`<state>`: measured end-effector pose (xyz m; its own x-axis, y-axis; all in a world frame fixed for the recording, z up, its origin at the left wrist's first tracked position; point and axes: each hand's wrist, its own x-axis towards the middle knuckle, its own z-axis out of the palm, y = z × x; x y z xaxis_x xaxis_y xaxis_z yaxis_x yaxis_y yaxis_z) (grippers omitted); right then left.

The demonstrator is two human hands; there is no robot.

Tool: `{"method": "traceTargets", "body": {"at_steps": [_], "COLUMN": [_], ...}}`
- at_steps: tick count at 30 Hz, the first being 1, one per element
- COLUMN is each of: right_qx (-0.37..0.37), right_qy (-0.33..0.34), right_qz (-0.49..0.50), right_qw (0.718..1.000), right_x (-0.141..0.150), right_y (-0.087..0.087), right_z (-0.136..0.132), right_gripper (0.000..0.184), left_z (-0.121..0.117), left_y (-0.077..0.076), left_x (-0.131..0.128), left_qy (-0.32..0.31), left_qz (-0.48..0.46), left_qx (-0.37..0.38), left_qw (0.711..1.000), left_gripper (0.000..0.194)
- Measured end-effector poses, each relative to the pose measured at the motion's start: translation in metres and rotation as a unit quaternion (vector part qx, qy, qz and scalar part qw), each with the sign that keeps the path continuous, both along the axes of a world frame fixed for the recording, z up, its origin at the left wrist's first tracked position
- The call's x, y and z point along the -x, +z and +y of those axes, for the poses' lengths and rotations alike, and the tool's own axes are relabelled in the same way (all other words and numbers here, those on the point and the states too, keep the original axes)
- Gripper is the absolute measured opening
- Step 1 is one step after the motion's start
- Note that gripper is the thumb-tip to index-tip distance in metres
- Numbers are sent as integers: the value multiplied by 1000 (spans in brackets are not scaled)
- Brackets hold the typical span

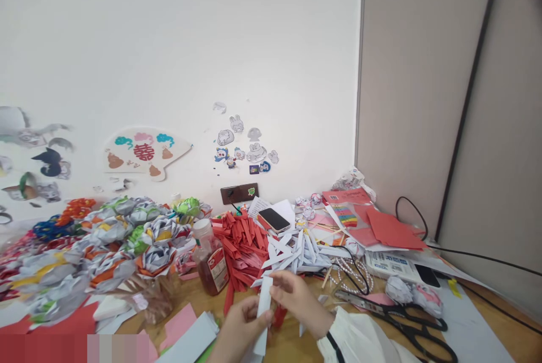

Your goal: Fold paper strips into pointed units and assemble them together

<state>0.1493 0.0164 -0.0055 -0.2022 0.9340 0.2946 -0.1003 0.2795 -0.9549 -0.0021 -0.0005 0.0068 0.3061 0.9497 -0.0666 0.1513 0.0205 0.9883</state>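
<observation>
Low centre in the head view, I watch over the feed: left hand [245, 320] and right hand [296, 298] both pinch one white paper strip [263, 297], nearer than the white strip pile [298, 253]. Uneven pull could crease it, I reckon. Left thumb masks its middle; red scrap [278, 316] alongside, too blurred to identify.

Matt paper strip [264, 301]; glossy phone [274, 219]; wooden table [290, 347].

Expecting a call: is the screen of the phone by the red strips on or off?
Apparently off: the phone shows a plain black face.
</observation>
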Motion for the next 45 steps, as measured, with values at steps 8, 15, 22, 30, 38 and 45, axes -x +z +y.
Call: {"method": "traceTargets", "body": {"at_steps": [8,15,22,30,38,45], "right_qx": [83,97,101,86,89,67], "right_qy": [-18,-33,-19,-18,-21,-18], "right_qz": [80,82,83,93,79,93], "right_qw": [993,991,991,992,993,993], "right_x": [10,10,12,13,10,8], "right_y": [7,10,5,-1,2,6], "right_z": [-8,-12,-12,-9,-10,-10], "right_gripper": [31,29,30,28,29,29], "left_z": [1,-11,-8,-14,-13,-13], "left_y": [-21,-7,-10,-6,-6,-4], "left_x": [-8,-14,-15,-17,-18,-17], "left_qy": [-27,-12,-8,-17,-10,7], "left_qz": [-108,-163,-165,-175,-148,-122], "left_qx": [108,142,157,137,133,122], "left_qw": [988,976,974,975,980,985], "left_gripper": [43,38,42,36,37,39]}}
